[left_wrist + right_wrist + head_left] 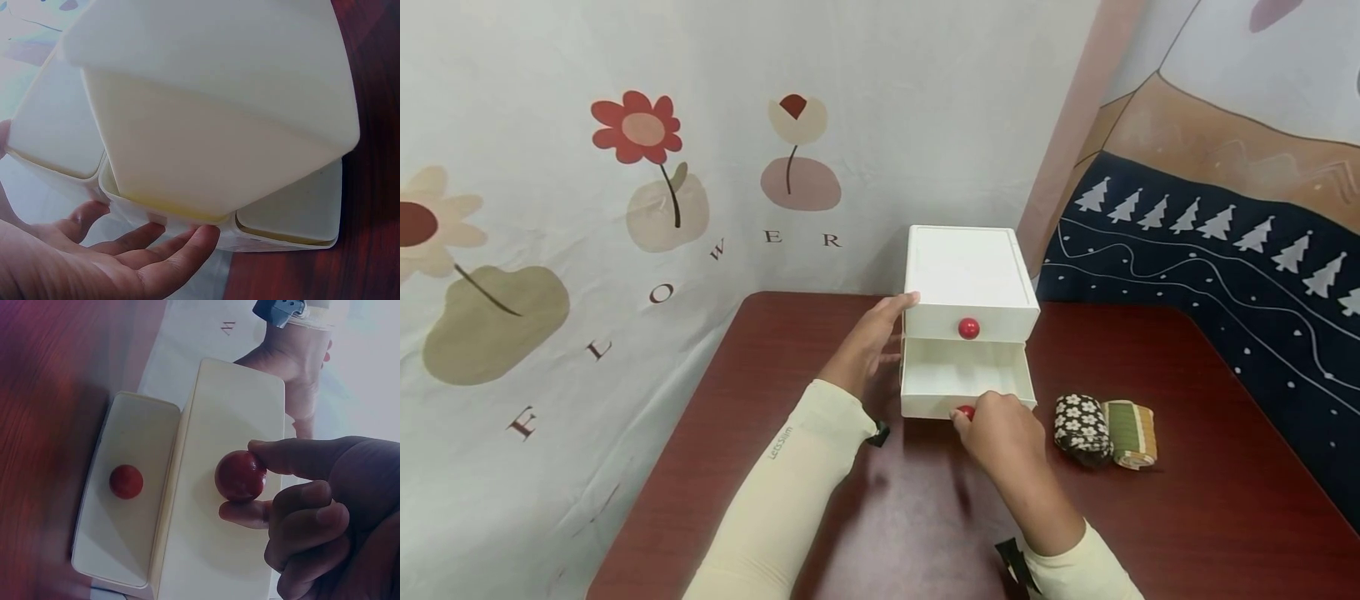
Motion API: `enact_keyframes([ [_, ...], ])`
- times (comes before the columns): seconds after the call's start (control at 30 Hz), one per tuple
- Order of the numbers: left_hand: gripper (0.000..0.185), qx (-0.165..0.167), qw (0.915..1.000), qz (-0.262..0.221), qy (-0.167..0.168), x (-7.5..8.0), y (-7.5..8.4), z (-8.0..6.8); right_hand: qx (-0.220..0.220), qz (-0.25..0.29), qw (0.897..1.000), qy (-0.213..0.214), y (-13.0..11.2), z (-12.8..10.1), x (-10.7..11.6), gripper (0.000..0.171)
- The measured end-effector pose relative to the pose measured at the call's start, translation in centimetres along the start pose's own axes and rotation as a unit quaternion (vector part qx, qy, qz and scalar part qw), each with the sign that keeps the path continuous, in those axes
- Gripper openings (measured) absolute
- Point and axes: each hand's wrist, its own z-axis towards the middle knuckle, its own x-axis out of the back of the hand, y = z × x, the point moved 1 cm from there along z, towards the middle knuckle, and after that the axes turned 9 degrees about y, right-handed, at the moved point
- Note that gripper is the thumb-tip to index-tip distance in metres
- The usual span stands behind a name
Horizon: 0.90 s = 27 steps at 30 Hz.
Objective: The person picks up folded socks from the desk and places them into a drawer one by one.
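As our right hand (pixel 1007 437) pinches the red knob (pixel 239 476) and our left hand (pixel 874 337) touches the white cabinet (pixel 967 267), fingers spread, its lower drawer (pixel 928 406) stands open; two bundles (pixel 1082 427) lie outside, right of the cabinet.

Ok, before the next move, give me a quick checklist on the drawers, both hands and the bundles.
1. Right hand on the middle drawer's red knob: ok, thumb and finger pinch it.
2. Left hand on the white box: ok, at its left side.
3. Middle drawer pulled out: ok, its inside shows.
4. Top drawer and bottom drawer shut: ok, both sit in the frame.
5. Floral bundle and striped roll out of the drawer's path: ok, off to the right.
6. Drawer's rear end safely seated: cannot tell, hidden.
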Motion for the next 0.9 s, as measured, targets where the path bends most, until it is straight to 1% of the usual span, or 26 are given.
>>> enact_keyframes([
  [0.17, 0.077, -0.003, 1.0, 0.004, 0.0, 0.1, 0.0, 0.0, 0.014, 0.015, 1.0, 0.008, 0.4, -0.5, 0.2, 0.05],
  [0.33, 0.078, -0.001, 1.0, 0.005, -0.005, 0.1, 0.0, 0.0, 0.026, 0.032, 0.999, -0.007, 1.5, -1.3, 0.8, 0.046],
  [0.47, 0.079, 0.0, 1.0, 0.004, -0.009, 0.1, 0.0, 0.0, 0.029, 0.034, 0.998, -0.039, 3.1, -1.9, 1.3, 0.041],
  [0.6, 0.08, -0.002, 0.9999, 0.006, -0.008, 0.1, -0.1, 0.1, 0.028, 0.028, 0.997, -0.069, 5.0, -1.9, 1.7, 0.036],
  [0.73, 0.082, -0.003, 0.9999, 0.006, -0.01, 0.2, 0.0, -0.1, 0.023, 0.016, 0.995, -0.094, 6.8, -1.4, 1.9, 0.035],
  [0.83, 0.082, -0.003, 0.9999, 0.005, -0.012, 0.2, 0.0, -0.1, 0.02, 0.012, 0.993, -0.114, 8.3, -0.8, 2.0, 0.028],
  [0.9, 0.081, -0.004, 0.9999, 0.004, -0.013, 0.2, 0.1, -0.1, 0.016, 0.009, 0.992, -0.123, 9.2, -0.3, 2.2, 0.026],
])
